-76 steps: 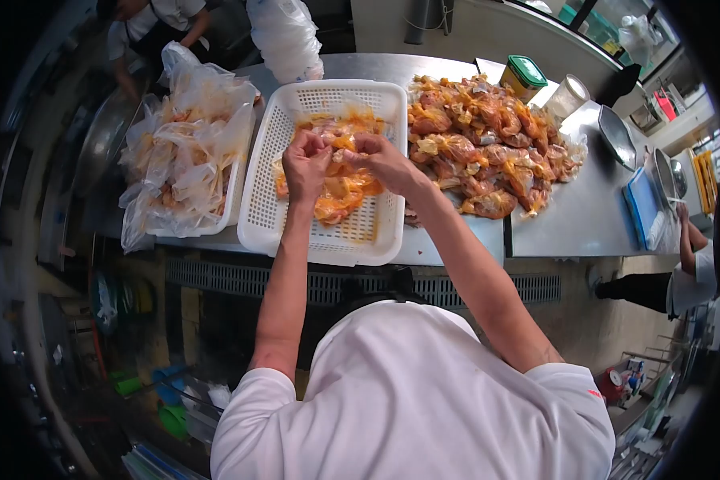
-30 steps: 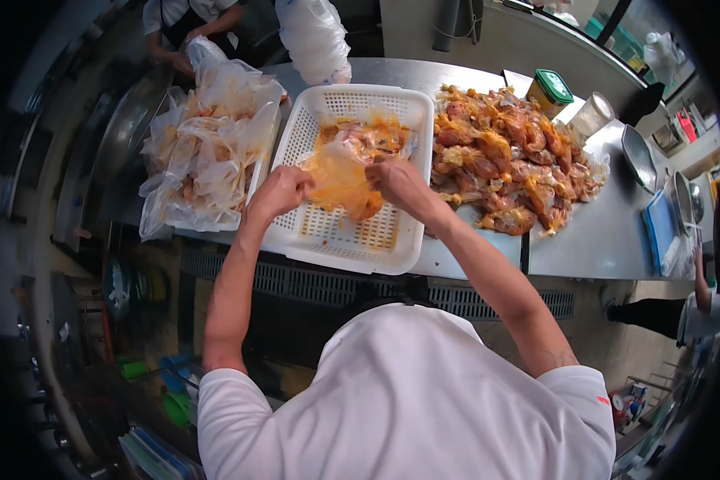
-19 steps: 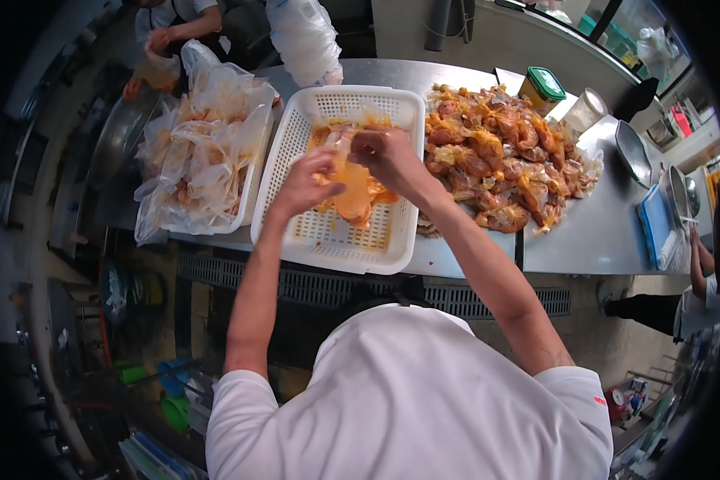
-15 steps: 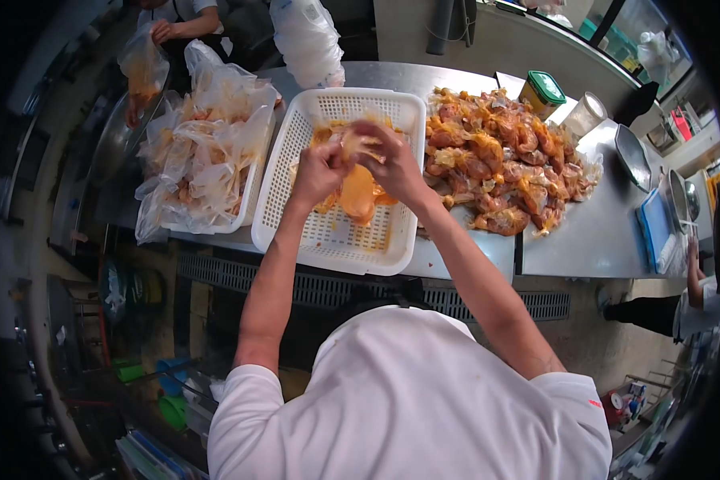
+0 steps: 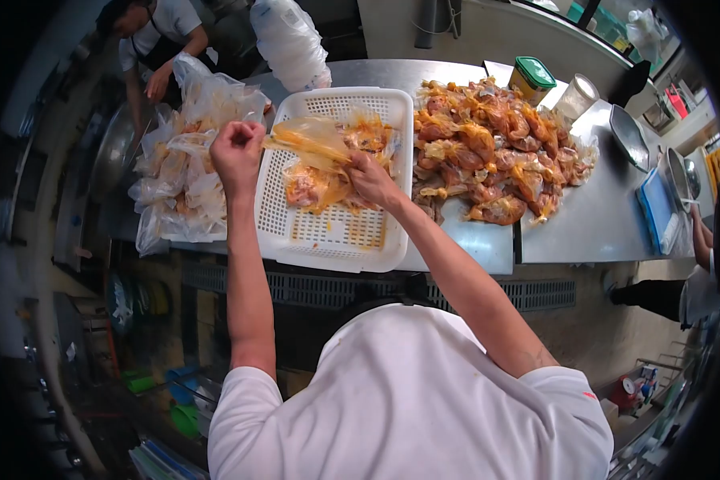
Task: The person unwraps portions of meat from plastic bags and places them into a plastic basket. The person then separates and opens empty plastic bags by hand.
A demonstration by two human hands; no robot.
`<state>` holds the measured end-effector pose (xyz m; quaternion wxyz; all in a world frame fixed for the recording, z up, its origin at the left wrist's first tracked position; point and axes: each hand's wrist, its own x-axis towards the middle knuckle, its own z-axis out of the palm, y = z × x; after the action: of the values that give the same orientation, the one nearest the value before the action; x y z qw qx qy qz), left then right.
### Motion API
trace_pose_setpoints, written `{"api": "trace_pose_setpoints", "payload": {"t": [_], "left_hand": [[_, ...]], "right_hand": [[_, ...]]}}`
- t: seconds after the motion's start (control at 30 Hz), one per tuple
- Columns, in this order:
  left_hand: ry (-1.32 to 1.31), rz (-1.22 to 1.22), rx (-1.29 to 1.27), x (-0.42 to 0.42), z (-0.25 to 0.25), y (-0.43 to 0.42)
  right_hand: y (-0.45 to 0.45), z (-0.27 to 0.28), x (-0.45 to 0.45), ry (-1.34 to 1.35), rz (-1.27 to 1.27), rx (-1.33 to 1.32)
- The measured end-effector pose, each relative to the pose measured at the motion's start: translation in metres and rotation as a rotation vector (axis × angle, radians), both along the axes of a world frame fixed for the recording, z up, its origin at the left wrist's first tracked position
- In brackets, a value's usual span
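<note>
A clear plastic bag smeared with orange sauce is stretched sideways over the white perforated basket. My left hand is closed at the bag's narrow left end, beyond the basket's left rim. Around the bag's right part are the fingers of my right hand, above the basket. Below lie sauce-coated meat pieces and more orange-stained plastic; which pieces are inside the bag I cannot tell.
Bagged, sauced meat is heaped on the steel table at right. A white container of loose plastic bags stands left, near a co-worker. Behind are a wrapped white stack and a green-lidded tub.
My hands have parted: the left moved left past the basket rim, the right shifted down. The bag, earlier bunched between them, is now stretched out. The co-worker leans further into view.
</note>
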<state>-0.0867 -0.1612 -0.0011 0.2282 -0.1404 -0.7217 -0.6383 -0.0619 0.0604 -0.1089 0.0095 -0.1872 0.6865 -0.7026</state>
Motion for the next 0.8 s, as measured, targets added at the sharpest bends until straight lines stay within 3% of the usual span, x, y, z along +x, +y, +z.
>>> {"api": "trace_pose_setpoints", "payload": {"t": [0.03,0.07,0.1,0.17,0.2,0.23,0.27,0.3,0.33,0.37,0.4,0.43,0.47,0.5,0.53,0.6,0.63,0.67,0.7,0.77,0.8], "left_hand": [[0.062,0.133,-0.098,0.010,0.005,0.001],[0.060,0.128,-0.098,0.020,0.008,0.004],[0.170,0.025,-0.291,0.038,0.025,0.020],[0.322,-0.132,-0.605,0.064,0.030,0.056],[0.368,-0.189,-0.731,0.071,0.029,0.070],[0.363,-0.172,-0.730,0.068,0.015,0.069],[0.414,-0.116,-0.910,0.060,-0.013,0.066],[0.435,-0.082,-1.000,0.050,-0.036,0.057],[0.460,-0.049,-1.088,0.041,-0.060,0.049],[0.195,-0.202,-1.134,0.029,-0.078,0.030],[-0.072,-0.360,-1.163,0.026,-0.078,0.021],[-0.068,-0.362,-1.161,0.025,-0.080,0.015],[-0.161,-0.356,-1.103,0.025,-0.083,0.009],[-0.258,-0.352,-1.043,0.029,-0.081,0.008],[-0.260,-0.357,-1.043,0.036,-0.071,0.012],[-0.414,-0.358,-0.613,0.048,-0.055,0.025],[-0.413,-0.365,-0.617,0.057,-0.058,0.038],[-0.458,-0.591,-0.134,0.070,-0.064,0.057],[-0.484,-0.787,0.366,0.078,-0.069,0.069],[-0.471,-0.922,0.452,0.067,-0.106,0.074],[-0.451,-1.058,0.533,0.059,-0.117,0.075]], "right_hand": [[0.002,-0.007,-0.006,-0.102,0.015,0.042],[0.004,-0.015,-0.011,-0.206,0.031,0.087],[0.006,-0.015,-0.012,-0.210,0.030,0.090],[0.005,-0.010,-0.009,0.051,-0.010,0.407],[0.001,-0.008,-0.008,0.055,0.006,0.411],[-0.003,-0.006,-0.005,0.208,-0.007,0.337],[-0.005,-0.004,-0.003,0.359,-0.020,0.260],[-0.003,-0.001,-0.003,0.362,-0.007,0.261],[0.005,0.004,-0.005,0.415,0.115,0.447],[0.011,0.007,-0.007,0.465,0.232,0.634],[0.017,0.009,-0.006,0.466,0.231,0.637],[0.022,0.011,-0.005,0.557,0.113,0.840],[0.025,0.011,-0.005,0.644,-0.010,1.042],[0.026,0.016,-0.006,0.640,-0.011,1.044],[0.027,0.022,-0.009,0.556,-0.061,0.914],[0.020,0.031,-0.012,0.472,-0.115,0.782],[0.010,0.033,-0.013,0.345,-0.206,0.548],[0.002,0.035,-0.014,0.216,-0.293,0.313],[-0.002,0.038,-0.013,0.212,-0.295,0.316],[-0.008,0.046,-0.014,-0.204,0.180,-0.337],[-0.004,0.040,-0.019,-0.227,0.223,-0.158]]}}
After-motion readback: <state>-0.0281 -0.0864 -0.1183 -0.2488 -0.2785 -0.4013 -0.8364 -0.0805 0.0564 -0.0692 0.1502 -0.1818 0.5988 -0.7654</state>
